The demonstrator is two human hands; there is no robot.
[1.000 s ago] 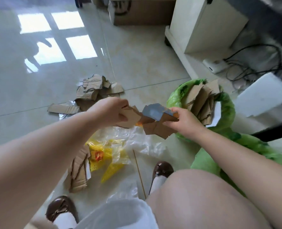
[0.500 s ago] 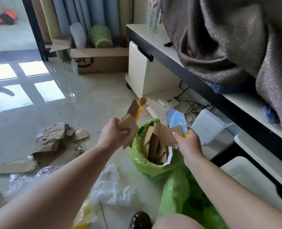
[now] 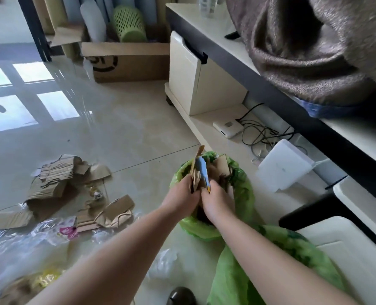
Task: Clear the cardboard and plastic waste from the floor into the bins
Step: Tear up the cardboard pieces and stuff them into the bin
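No legible writing; the brown box [image 3: 127, 64] at upper centre bears only a partial black printed mark. At centre frame, left hand [image 3: 180, 199] and right hand [image 3: 215, 205] together clench torn brown cardboard pieces [image 3: 199, 172], one blue-faced, upright over the green-lined bin [image 3: 244, 190]. More ripped cardboard [image 3: 57, 179] and clear plastic [image 3: 28, 238] lie at left.

No text, brand or number could be read anywhere. The brown cardboard box [image 3: 129, 62] against the far wall carried a dark curved printed mark, cut off and not legible. A pink-and-white wrapper [image 3: 67, 230] among the plastic on the floor bore print too small to make out, and a yellow wrapper [image 3: 45, 280] showed blurred lettering.
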